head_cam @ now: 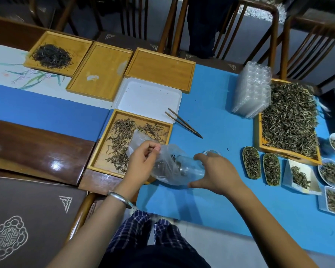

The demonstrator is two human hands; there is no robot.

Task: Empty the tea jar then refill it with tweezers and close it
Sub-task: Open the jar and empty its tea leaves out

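The right hand [215, 173] grips the clear tea jar [190, 168], which lies tilted on its side, long axis running left-right, mouth pointing left into a plastic bag [166, 161]. The left hand [141, 161] pinches the bag's edge just beside the jar's mouth. Dark leaves sit at that mouth; the jar looks nearly empty. Beyond, a wooden tray [103, 151] holds loose tea, and the tweezers [184, 123] lie on the blue surface [211, 113], nearer the right hand.

Blue table [211, 97] (trays [159, 68], tweezers [184, 123]).
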